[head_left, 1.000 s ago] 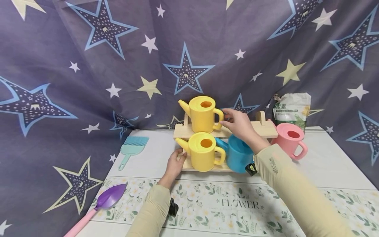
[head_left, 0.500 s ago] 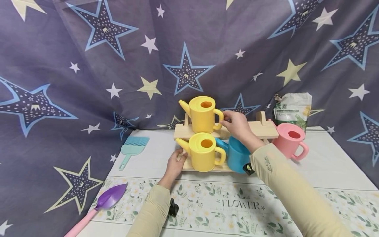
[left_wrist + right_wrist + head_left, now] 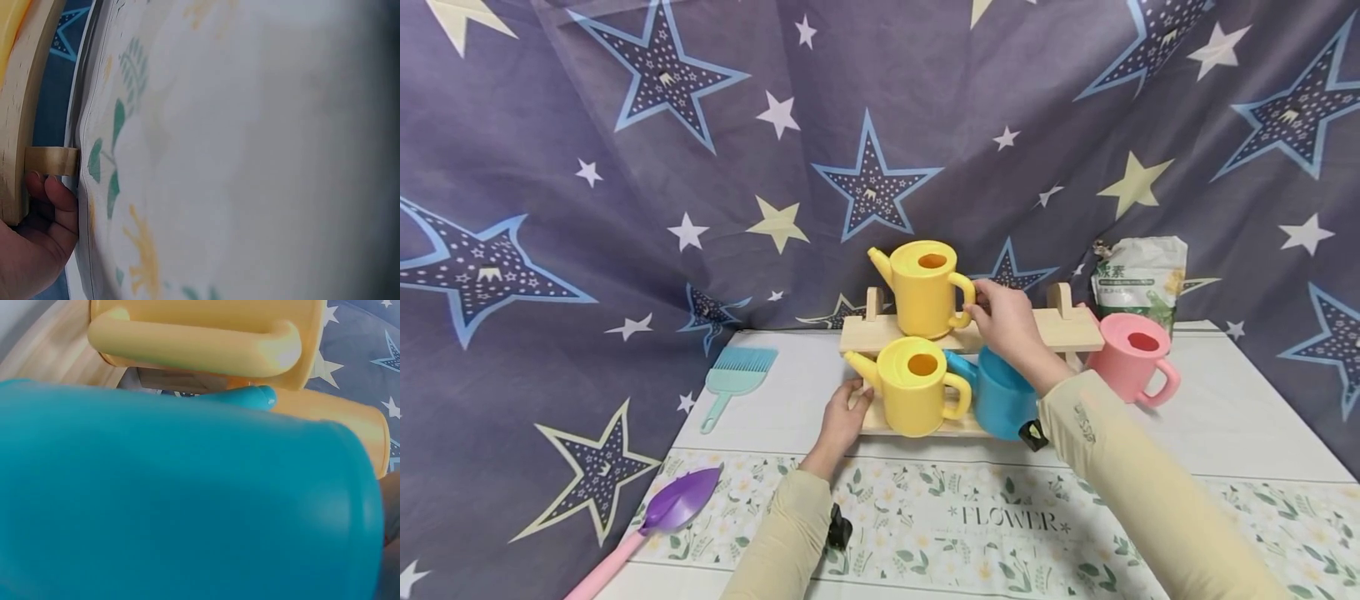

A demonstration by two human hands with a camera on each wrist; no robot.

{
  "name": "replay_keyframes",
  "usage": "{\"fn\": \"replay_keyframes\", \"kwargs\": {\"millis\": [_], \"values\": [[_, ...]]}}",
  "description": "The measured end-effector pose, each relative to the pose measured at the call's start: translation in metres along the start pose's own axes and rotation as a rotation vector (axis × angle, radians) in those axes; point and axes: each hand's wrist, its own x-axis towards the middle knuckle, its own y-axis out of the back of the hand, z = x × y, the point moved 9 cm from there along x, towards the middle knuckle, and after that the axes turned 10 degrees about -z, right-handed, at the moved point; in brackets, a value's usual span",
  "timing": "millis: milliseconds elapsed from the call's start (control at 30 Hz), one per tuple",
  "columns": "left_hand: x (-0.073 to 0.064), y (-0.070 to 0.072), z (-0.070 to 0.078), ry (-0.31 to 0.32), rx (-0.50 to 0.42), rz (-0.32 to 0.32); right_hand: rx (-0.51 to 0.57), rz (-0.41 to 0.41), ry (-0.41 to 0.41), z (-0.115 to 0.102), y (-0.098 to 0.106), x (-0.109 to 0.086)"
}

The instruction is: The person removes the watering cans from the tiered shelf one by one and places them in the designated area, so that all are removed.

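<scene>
My right hand pinches the handle of a yellow watering can on the upper board of a two-tier wooden shelf. Whether the can's base touches the board, I cannot tell. On the lower board stand a second yellow watering can and a blue watering can, partly hidden by my right forearm. My left hand holds the lower board's left end. In the left wrist view, its fingers curl under the wood beside a short foot. The blue can fills much of the right wrist view.
A pink watering can stands right of the shelf, before a white and green bag. At the left lie a teal brush and a purple trowel with a pink handle. A starry curtain hangs behind.
The upper yellow watering can has shifted a little to the right along the upper board, with my right hand now on its handle. My left hand has stayed in place.
</scene>
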Motion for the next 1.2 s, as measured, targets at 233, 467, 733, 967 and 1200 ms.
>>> {"fn": "replay_keyframes", "kwargs": {"millis": [233, 467, 733, 967, 1200], "values": [[0.000, 0.000, 0.000, 0.003, -0.003, 0.003, 0.012, 0.091, -0.009, 0.012, 0.026, -0.015], [0.001, -0.001, 0.000, -0.002, -0.005, -0.005, 0.023, 0.129, -0.063, 0.027, 0.059, -0.039], [0.003, -0.001, -0.001, -0.001, -0.009, -0.013, 0.035, 0.208, -0.085, 0.041, 0.086, -0.065], [0.002, -0.001, -0.001, -0.003, -0.001, -0.012, -0.015, 0.325, -0.056, 0.053, 0.116, -0.092], [0.001, 0.000, 0.000, 0.009, -0.007, -0.017, -0.082, 0.376, -0.189, 0.081, 0.150, -0.124]]}}
